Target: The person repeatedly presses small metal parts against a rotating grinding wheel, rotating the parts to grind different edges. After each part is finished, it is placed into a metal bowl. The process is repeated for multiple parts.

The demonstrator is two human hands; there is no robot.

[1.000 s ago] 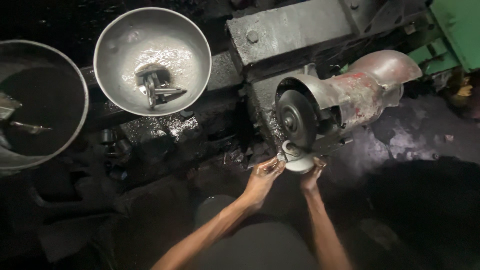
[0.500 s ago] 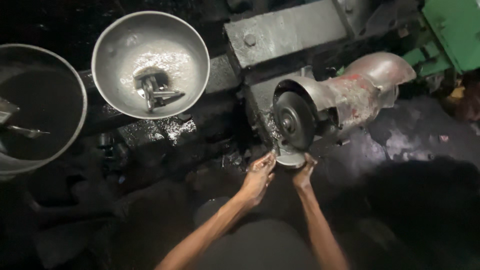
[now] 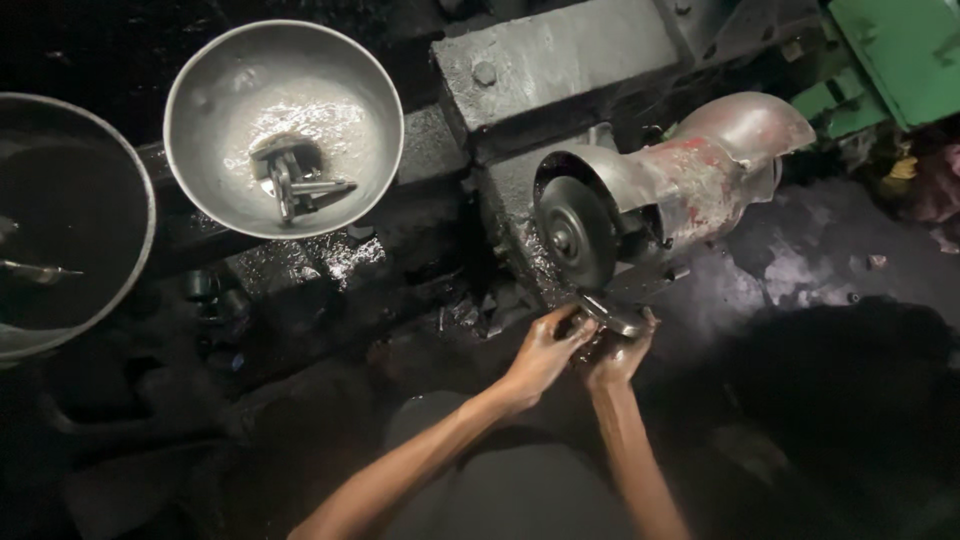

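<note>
A small metal part [image 3: 612,314] is gripped by both hands, left [image 3: 545,352] and right [image 3: 618,360], just under the grinding wheel [image 3: 572,232].

A metalworking workshop is indicated. A motor-driven grinding wheel [image 3: 574,230] with a worn red housing is mounted at 1 o'clock on a heavy bolted iron block [image 3: 560,60]. Metal basins [image 3: 283,125] holding steel parts are set at 10 o'clock. All surfaces are coated in black oily grime.
</note>
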